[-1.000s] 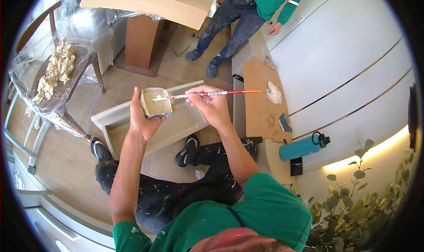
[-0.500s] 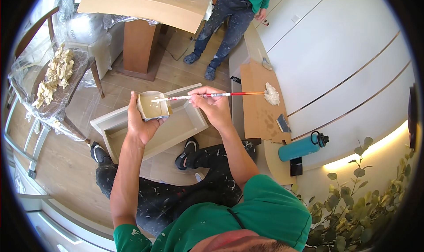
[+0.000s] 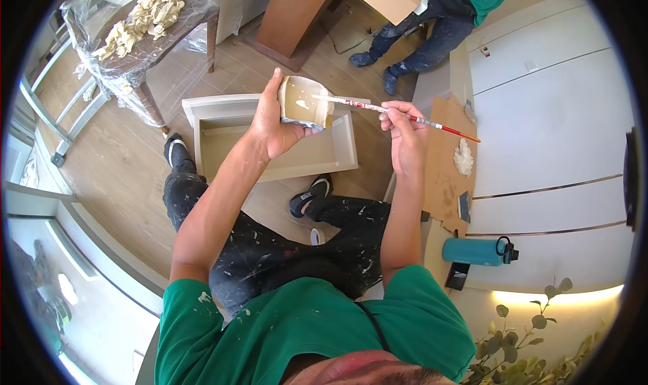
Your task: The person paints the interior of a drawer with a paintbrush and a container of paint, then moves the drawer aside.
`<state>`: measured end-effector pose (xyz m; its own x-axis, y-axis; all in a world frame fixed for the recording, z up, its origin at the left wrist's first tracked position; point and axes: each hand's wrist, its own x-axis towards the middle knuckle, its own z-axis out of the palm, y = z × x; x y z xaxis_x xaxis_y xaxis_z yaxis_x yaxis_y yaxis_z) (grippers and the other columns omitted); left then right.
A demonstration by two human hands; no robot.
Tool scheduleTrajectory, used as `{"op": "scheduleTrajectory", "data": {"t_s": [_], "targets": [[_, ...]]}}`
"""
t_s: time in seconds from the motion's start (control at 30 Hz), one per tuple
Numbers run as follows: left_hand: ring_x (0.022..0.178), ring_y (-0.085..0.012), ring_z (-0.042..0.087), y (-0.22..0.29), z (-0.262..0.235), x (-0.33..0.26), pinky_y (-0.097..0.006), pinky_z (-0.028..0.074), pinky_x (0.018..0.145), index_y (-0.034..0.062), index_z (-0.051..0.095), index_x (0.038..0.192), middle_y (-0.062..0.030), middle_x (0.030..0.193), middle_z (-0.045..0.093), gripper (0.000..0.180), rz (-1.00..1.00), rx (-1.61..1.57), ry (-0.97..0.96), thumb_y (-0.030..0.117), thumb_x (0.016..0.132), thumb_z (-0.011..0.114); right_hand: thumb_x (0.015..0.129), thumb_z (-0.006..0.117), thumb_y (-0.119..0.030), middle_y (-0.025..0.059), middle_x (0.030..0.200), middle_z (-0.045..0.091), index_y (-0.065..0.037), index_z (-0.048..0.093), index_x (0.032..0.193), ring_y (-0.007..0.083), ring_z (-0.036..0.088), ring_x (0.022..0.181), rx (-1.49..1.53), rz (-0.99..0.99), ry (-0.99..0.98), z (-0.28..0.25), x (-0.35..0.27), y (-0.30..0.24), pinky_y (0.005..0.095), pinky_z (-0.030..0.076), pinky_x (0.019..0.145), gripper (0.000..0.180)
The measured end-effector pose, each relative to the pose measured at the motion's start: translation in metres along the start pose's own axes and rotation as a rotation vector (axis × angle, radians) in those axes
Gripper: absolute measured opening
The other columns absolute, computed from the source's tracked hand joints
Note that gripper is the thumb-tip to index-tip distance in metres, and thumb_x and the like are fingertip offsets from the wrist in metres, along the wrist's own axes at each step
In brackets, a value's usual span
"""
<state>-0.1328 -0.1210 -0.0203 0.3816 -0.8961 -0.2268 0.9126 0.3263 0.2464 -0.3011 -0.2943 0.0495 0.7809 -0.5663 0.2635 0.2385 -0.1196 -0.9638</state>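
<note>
My left hand (image 3: 273,125) grips a small cut-down cup (image 3: 304,103) holding beige paint, tilted toward me. In my right hand (image 3: 403,125) is a thin red-handled paintbrush (image 3: 405,117), its bristle end reaching into the cup's mouth. Both hands hover above a pale wooden drawer box (image 3: 270,138) that lies on the floor in front of my paint-spattered legs.
A cardboard sheet (image 3: 449,155) with a crumpled white rag (image 3: 463,157) lies on the ledge at right, near a teal bottle (image 3: 476,251). Another person's legs (image 3: 412,30) stand at the top. A plastic-wrapped table (image 3: 145,37) with pale pieces sits top left. White cabinet fronts (image 3: 540,108) fill the right.
The view has shifted, so hands and drawer sit lower and more central. The cup has tilted more toward me while the brush tip stays in it. The other person has moved toward the upper right.
</note>
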Motion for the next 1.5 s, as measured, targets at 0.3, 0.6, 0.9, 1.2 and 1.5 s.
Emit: {"op": "scheduleTrajectory", "data": {"t_s": [0.3, 0.6, 0.9, 1.2, 1.5], "targets": [[0.115, -0.0290, 0.058, 0.002, 0.000, 0.003, -0.047, 0.046, 0.096, 0.0053, 0.055, 0.130, -0.0147, 0.129, 0.060, 0.066, 0.016, -0.045, 0.020, 0.063, 0.101, 0.038, 0.092, 0.068, -0.006, 0.0078, 0.085, 0.069, 0.004, 0.070, 0.100, 0.0098, 0.061, 0.075, -0.094, -0.036, 0.028, -0.016, -0.001, 0.002, 0.0243, 0.049, 0.071, 0.012], [0.114, -0.0301, 0.058, -0.006, 0.004, 0.007, -0.048, 0.048, 0.094, 0.0069, 0.055, 0.128, -0.0148, 0.126, 0.061, 0.064, -0.001, 0.001, -0.043, 0.062, 0.101, 0.039, 0.093, 0.066, -0.004, 0.0095, 0.083, 0.070, 0.004, 0.069, 0.100, 0.0094, 0.061, 0.071, -0.070, -0.043, 0.043, -0.022, -0.008, -0.012, 0.0226, 0.049, 0.067, 0.012], [0.115, -0.0312, 0.058, 0.003, 0.009, -0.006, -0.047, 0.048, 0.094, 0.0056, 0.053, 0.131, -0.0146, 0.129, 0.060, 0.065, 0.037, -0.015, -0.035, 0.061, 0.101, 0.040, 0.095, 0.066, -0.009, 0.0086, 0.085, 0.070, 0.002, 0.070, 0.101, 0.0095, 0.062, 0.070, -0.091, -0.365, 0.382, -0.091, -0.002, -0.025, 0.0228, 0.050, 0.065, 0.013], [0.114, -0.0319, 0.058, -0.004, 0.004, 0.004, -0.048, 0.049, 0.092, 0.0068, 0.053, 0.131, -0.0156, 0.129, 0.060, 0.062, 0.028, -0.038, 0.013, 0.060, 0.102, 0.040, 0.093, 0.069, -0.017, 0.0086, 0.104, 0.063, 0.004, 0.062, 0.112, 0.0147, 0.060, 0.092, 0.255, -0.723, 1.038, -0.214, 0.047, -0.155, 0.0273, 0.051, 0.081, 0.030], [0.114, -0.0320, 0.058, -0.011, 0.002, 0.003, -0.049, 0.049, 0.094, 0.0063, 0.053, 0.130, -0.0157, 0.128, 0.059, 0.065, -0.032, -0.026, 0.007, 0.063, 0.101, 0.039, 0.102, 0.058, -0.023, 0.0075, 0.087, 0.065, 0.001, 0.065, 0.106, 0.0127, 0.060, 0.078, 0.303, -0.234, 0.436, -0.089, -0.013, -0.054, 0.0252, 0.048, 0.069, 0.025]]}}
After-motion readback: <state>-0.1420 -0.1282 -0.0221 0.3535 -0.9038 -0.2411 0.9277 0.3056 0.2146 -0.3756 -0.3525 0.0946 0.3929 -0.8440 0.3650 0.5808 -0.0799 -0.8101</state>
